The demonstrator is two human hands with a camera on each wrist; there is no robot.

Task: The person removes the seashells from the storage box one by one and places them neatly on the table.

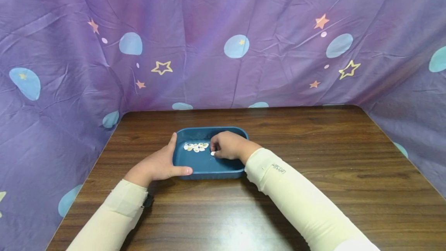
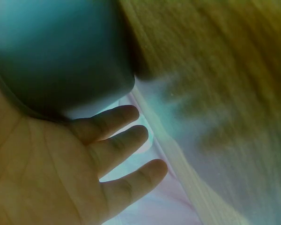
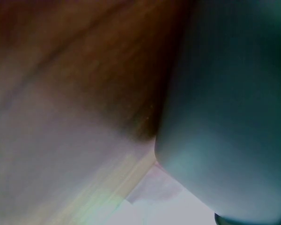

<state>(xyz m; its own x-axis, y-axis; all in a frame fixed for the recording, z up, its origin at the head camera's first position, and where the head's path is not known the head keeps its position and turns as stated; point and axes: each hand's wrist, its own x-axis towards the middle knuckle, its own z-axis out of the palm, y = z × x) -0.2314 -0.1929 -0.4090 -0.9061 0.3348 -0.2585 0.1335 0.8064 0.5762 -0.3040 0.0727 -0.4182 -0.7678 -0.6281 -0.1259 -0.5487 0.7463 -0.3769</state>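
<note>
A blue rectangular tray [image 1: 209, 176] sits on the table. My left hand [image 1: 161, 163] rests against its left end, thumb along the near rim and index finger at the far left corner. In the left wrist view, the other fingers [image 2: 124, 187] are spread and nearly straight beside the tray's outer wall [image 2: 61, 56]. My right hand [image 1: 228, 145] reaches inside over the right side. Its fingertips pinch a small white oval piece [image 1: 213, 153] low in the tray. Several similar pieces [image 1: 196, 147], some with yellowish-brown marks, lie in a cluster left of it.
The dark wood-grain table [image 1: 313, 158] extends around the tray. A purple curtain [image 1: 209, 11] with stars and blue spots hangs behind the table and at both sides. In the right wrist view, the tray's outer wall [image 3: 225, 117] fills the right side.
</note>
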